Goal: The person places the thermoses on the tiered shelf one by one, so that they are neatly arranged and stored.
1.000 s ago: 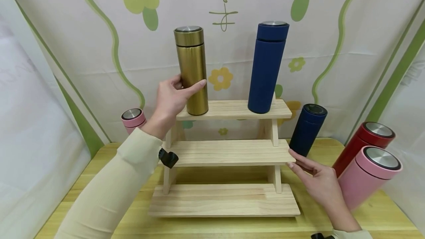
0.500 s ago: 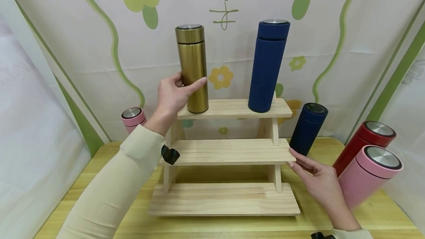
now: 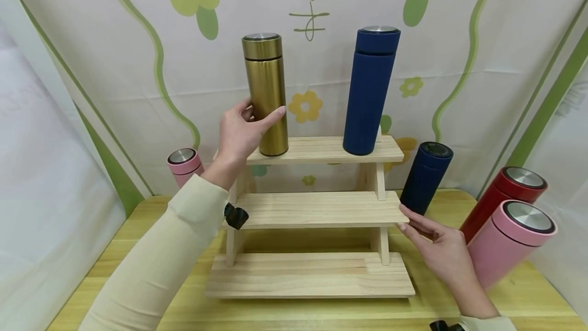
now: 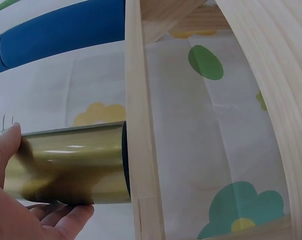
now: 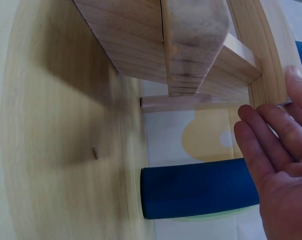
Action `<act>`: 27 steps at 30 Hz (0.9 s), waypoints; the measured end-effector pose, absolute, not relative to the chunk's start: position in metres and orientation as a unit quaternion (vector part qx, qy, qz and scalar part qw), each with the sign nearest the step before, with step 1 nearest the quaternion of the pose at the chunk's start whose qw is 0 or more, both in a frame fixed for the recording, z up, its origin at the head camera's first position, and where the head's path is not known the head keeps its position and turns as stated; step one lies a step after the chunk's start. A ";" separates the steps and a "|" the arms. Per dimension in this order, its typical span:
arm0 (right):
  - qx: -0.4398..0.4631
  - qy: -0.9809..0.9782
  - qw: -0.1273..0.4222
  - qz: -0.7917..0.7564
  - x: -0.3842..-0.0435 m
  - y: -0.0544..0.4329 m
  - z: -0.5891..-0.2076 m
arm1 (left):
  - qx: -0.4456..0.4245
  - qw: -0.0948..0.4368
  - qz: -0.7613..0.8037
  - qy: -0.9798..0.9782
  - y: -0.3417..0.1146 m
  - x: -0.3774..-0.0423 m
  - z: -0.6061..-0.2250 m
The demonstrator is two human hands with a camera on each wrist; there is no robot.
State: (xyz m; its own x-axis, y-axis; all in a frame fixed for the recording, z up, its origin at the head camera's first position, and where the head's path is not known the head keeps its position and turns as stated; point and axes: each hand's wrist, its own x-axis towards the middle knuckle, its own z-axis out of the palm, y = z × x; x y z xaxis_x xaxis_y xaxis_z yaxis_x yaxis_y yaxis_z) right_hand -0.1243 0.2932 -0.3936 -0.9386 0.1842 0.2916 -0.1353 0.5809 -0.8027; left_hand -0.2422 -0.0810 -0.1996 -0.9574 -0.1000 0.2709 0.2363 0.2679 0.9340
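Observation:
A gold thermos flask (image 3: 268, 91) stands upright near the left end of the top shelf (image 3: 317, 149) of a three-step wooden display stand. My left hand (image 3: 241, 132) grips the flask's lower half, thumb across its front. The left wrist view shows the flask's base (image 4: 126, 162) against the shelf. Towards that shelf's right end stands a navy blue flask (image 3: 372, 96), untouched. My right hand (image 3: 441, 252) pinches the right front corner of the middle shelf (image 3: 317, 210) between thumb and fingers. Its fingers (image 5: 260, 140) show from below in the right wrist view.
A shorter navy flask (image 3: 424, 178) stands behind my right hand. A red flask (image 3: 503, 201) and a pink one (image 3: 510, 244) are at the right. Another pink flask (image 3: 185, 165) is partly hidden by my left arm. The bottom shelf (image 3: 312, 277) faces me on the wooden table (image 3: 285, 318).

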 end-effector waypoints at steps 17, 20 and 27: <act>-0.003 -0.872 0.188 0.451 -0.125 0.292 -0.394 | -0.051 0.245 -0.569 -0.783 -0.089 -0.218 -0.207; -0.004 -0.873 0.186 0.451 -0.125 0.292 -0.394 | -0.048 0.264 -0.572 -0.775 -0.097 -0.209 -0.209; -0.016 -0.875 0.181 0.449 -0.125 0.294 -0.395 | -0.034 0.294 -0.570 -0.766 -0.115 -0.187 -0.219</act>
